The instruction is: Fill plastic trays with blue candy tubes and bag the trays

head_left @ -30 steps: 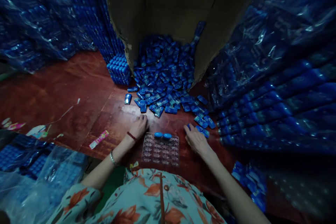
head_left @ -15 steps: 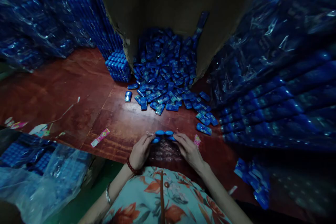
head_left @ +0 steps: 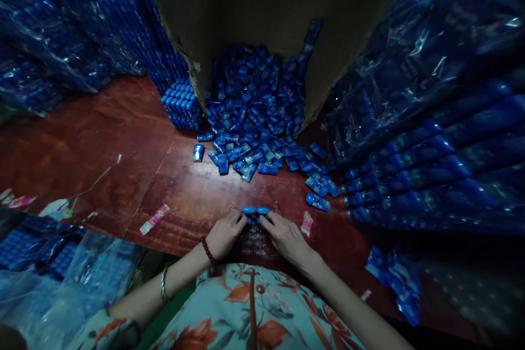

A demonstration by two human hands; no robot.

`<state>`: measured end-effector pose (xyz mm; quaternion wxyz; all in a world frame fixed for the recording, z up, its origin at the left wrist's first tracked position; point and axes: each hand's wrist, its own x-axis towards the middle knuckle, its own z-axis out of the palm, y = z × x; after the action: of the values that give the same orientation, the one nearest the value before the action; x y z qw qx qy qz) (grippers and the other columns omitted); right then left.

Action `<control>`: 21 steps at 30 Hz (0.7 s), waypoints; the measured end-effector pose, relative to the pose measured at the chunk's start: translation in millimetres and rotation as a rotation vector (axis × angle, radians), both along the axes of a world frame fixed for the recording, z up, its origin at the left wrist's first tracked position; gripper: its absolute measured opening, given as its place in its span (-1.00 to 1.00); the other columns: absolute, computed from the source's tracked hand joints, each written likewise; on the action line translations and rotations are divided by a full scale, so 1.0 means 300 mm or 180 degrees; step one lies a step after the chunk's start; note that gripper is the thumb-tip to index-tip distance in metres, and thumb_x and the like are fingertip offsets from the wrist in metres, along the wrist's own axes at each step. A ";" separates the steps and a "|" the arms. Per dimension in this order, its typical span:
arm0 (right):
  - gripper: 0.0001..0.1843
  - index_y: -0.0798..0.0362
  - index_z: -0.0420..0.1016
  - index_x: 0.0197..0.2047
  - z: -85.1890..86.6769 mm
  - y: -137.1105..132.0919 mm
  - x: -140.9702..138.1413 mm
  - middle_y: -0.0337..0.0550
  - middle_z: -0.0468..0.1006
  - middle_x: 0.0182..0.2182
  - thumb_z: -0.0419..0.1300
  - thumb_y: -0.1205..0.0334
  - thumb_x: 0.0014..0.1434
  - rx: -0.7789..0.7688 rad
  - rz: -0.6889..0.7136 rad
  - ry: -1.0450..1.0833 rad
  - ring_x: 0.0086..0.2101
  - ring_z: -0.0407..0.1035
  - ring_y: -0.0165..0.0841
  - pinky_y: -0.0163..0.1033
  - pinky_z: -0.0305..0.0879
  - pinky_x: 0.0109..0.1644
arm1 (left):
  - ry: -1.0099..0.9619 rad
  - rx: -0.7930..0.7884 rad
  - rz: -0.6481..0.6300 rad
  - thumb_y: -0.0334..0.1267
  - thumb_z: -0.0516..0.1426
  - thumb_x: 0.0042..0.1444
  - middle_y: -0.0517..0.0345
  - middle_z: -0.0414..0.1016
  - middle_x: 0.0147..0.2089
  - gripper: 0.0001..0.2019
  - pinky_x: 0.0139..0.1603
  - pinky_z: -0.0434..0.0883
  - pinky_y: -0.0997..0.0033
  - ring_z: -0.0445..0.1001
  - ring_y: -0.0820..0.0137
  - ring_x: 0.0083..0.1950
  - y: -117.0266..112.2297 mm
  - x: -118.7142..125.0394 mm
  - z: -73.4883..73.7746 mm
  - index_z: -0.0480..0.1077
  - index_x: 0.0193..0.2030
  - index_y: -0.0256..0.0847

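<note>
My left hand (head_left: 225, 234), with a red bead bracelet at the wrist, has its fingers closed around small blue rounded packs at the table's near edge. Close beside it, my right hand (head_left: 287, 236) pinches the packs from the other side. Two blue packs, a left one (head_left: 248, 210) and a right one (head_left: 263, 211), show end-on between the hands, with more blue just below them, partly covered by fingers. Under the hands lies a clear, patterned plastic piece (head_left: 257, 245); its exact form is hard to make out.
A heap of loose blue packs (head_left: 250, 115) spills from a cardboard box (head_left: 279, 5) onto the red table (head_left: 123, 158). A neat block of packs (head_left: 181, 103) stands at its left. Plastic-wrapped stacks (head_left: 430, 153) rise on the right. Pink wrapper scraps (head_left: 155, 219) lie around.
My hands have drawn slightly closer together, and the fingers now cover more of the lower blue packs. The view has shifted a little; the heap looks the same.
</note>
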<state>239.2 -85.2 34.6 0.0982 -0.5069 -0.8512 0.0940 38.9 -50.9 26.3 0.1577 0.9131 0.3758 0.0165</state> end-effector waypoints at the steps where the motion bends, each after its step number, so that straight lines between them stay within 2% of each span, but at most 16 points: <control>1: -0.62 0.11 0.39 0.01 0.011 0.011 -0.012 0.00 0.48 -0.20 -0.07 0.51 0.19 -0.0079 -0.0026 -0.0130 -0.21 0.40 -0.27 -0.19 0.39 -0.18 | 0.0212 -0.0057 0.0007 -0.50 -0.04 0.16 -0.10 0.40 -0.08 -0.76 -0.10 0.48 0.25 0.45 0.25 -0.07 0.006 0.024 0.016 0.29 -0.05 -0.28; 4: -0.63 0.06 0.40 0.01 0.025 0.030 -0.038 -0.02 0.48 -0.20 -0.01 0.49 0.18 -0.0126 -0.0115 -0.0429 -0.19 0.41 -0.26 -0.19 0.35 -0.14 | 0.0625 -0.0092 0.0112 -0.53 -0.07 0.16 -0.12 0.41 -0.10 -0.76 -0.14 0.47 0.25 0.45 0.23 -0.07 0.016 0.075 0.046 0.28 -0.08 -0.31; 6: -0.66 0.05 0.40 0.02 0.020 0.021 -0.044 -0.03 0.49 -0.21 0.04 0.44 0.19 0.0022 -0.0202 -0.0573 -0.21 0.41 -0.25 -0.21 0.34 -0.17 | 0.0533 -0.0112 0.0226 -0.53 -0.09 0.16 -0.11 0.41 -0.06 -0.73 -0.12 0.46 0.28 0.44 0.25 -0.03 0.015 0.076 0.047 0.26 -0.04 -0.29; 9: -0.67 0.02 0.38 0.07 0.014 -0.015 -0.028 -0.02 0.50 -0.17 0.07 0.28 0.23 0.0463 -0.0556 -0.0579 -0.24 0.42 -0.26 -0.24 0.32 -0.24 | -0.0093 -0.0224 0.0408 -0.41 0.01 0.17 -0.06 0.42 -0.03 -0.68 -0.11 0.44 0.33 0.44 0.28 -0.04 0.022 0.024 0.033 0.18 0.07 -0.24; 12: -0.64 -0.03 0.35 0.11 0.038 -0.002 0.011 -0.06 0.50 -0.17 -0.02 0.16 0.30 0.0650 -0.0975 -0.0246 -0.28 0.43 -0.34 -0.30 0.28 -0.25 | -0.0831 -0.0297 0.0960 -0.18 0.05 0.19 0.07 0.47 -0.23 -0.69 -0.22 0.42 0.39 0.47 0.34 -0.23 0.092 -0.047 0.022 0.22 0.04 -0.22; 14: -0.65 -0.04 0.37 0.09 0.069 0.076 0.030 -0.09 0.50 -0.18 -0.08 0.15 0.32 0.0501 -0.1127 -0.0006 -0.25 0.42 -0.37 -0.34 0.27 -0.22 | -0.1151 -0.0187 0.1484 -0.13 -0.02 0.23 0.10 0.46 -0.28 -0.75 -0.25 0.41 0.41 0.46 0.38 -0.30 0.193 -0.075 0.022 0.28 -0.07 -0.23; 16: -0.64 -0.02 0.41 0.03 0.099 0.206 0.024 -0.10 0.50 -0.14 -0.14 0.18 0.34 0.0170 -0.1114 0.0065 -0.15 0.40 -0.37 -0.34 0.27 -0.14 | -0.1167 0.0061 0.1916 -0.16 -0.01 0.22 0.02 0.45 -0.18 -0.77 -0.17 0.40 0.38 0.45 0.35 -0.21 0.323 -0.078 0.024 0.30 -0.11 -0.26; 18: -0.63 0.00 0.36 0.07 0.121 0.354 -0.019 -0.08 0.47 -0.05 -0.16 0.21 0.35 -0.0298 -0.0795 -0.0168 -0.04 0.35 -0.34 -0.31 0.24 -0.02 | -0.0983 0.0173 0.2064 -0.19 0.07 0.15 -0.10 0.39 -0.03 -0.72 -0.06 0.38 0.29 0.40 0.24 -0.01 0.448 -0.058 0.026 0.27 -0.04 -0.28; 21: -0.67 -0.01 0.34 0.08 0.123 0.526 -0.130 -0.06 0.47 -0.04 0.01 0.25 0.26 -0.0515 -0.0495 -0.0331 -0.06 0.38 -0.28 -0.26 0.28 -0.07 | -0.0836 0.0146 0.2014 -0.26 0.19 0.02 -0.17 0.39 -0.03 -0.68 -0.01 0.35 0.16 0.39 0.12 0.01 0.561 -0.013 0.017 0.31 -0.09 -0.31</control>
<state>200.1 72.6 71.6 0.0197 -0.5818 -0.8029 0.1280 34.9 117.6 31.4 0.1711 0.7446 0.6164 0.1904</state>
